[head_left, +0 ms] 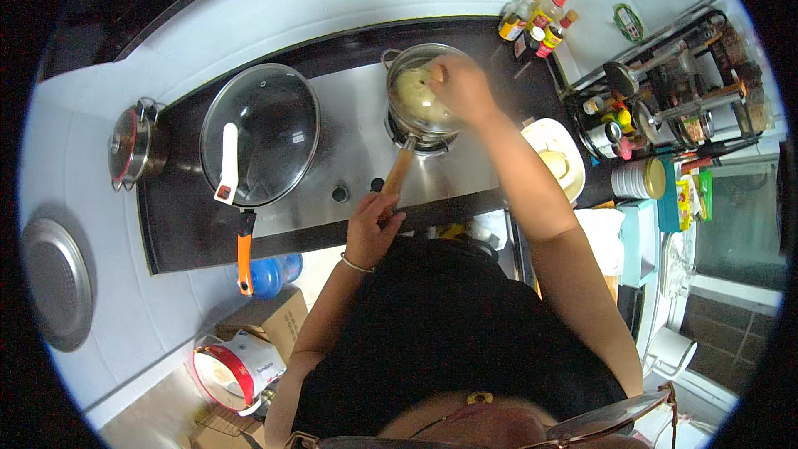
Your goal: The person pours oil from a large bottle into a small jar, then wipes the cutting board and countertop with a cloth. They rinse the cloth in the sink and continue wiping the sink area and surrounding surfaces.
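Observation:
My left hand [372, 229], with a bracelet at the wrist, is closed around the wooden handle [401, 168] of a steel saucepan [389, 87]. The pan sits over the right burner [428, 145]. Pale yellowish contents show inside, blurred by steam or glare. Above the pan, my right hand [461, 87] grips a brownish knob, which seems to belong to a glass lid [422, 108] over the pan. My fingers partly hide the knob. To the left stands a wide frying pan under a glass lid [262, 129], its orange and black handle [244, 258] pointing toward me.
Sauce bottles [536, 21] stand in the back right corner. A white container [561, 154] is by my right forearm. Beyond it are a rack [682, 91] with jars and a tin [636, 179]. A steel pot [137, 145] stands far left; a blue water bottle [274, 276] is below the counter.

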### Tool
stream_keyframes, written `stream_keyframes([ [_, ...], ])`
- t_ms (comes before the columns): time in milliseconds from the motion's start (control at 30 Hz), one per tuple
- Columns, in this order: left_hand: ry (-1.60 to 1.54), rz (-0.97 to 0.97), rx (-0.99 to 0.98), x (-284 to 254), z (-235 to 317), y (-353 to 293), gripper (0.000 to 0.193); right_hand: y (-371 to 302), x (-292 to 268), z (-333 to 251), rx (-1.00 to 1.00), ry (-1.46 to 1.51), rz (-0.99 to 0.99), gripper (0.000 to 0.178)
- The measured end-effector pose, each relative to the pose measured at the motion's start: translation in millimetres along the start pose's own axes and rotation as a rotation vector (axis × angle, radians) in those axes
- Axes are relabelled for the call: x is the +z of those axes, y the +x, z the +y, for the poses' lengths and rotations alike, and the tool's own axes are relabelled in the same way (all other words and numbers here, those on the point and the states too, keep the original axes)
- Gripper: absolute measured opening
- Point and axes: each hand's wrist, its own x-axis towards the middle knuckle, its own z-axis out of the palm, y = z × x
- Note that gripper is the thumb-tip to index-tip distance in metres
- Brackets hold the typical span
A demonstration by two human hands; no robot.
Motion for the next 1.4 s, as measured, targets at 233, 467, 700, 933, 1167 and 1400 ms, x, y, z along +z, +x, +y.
stream_keyframes([
  [233, 0.055, -0.102, 0.067, 16, 15, 10, 0.029, -23, -21, -21, -0.054, 0.125, 0.219, 0.034],
  [467, 0.056, -0.201, 0.062, 22, 22, 15, 0.028, -199, -84, 42, 0.543, -0.06, 0.482, 0.022],
  [700, 0.033, -0.273, 0.173, 51, 28, 28, 0.028, -319, -100, 88, 1.222, -0.229, 0.422, 0.051],
  [933, 0.046, -0.482, 0.188, 84, 60, 41, 0.029, -323, -71, 118, 1.47, 0.895, 0.553, 0.042],
  [1167, 0.05, -0.571, 0.249, 106, 69, 44, 0.029, -326, -99, 147, 1.393, 0.838, 0.612, 0.044],
  [1400, 0.073, -0.589, 0.252, 125, 74, 45, 0.03, -373, -152, 142, 1.337, -0.498, 0.2, 0.06],
])
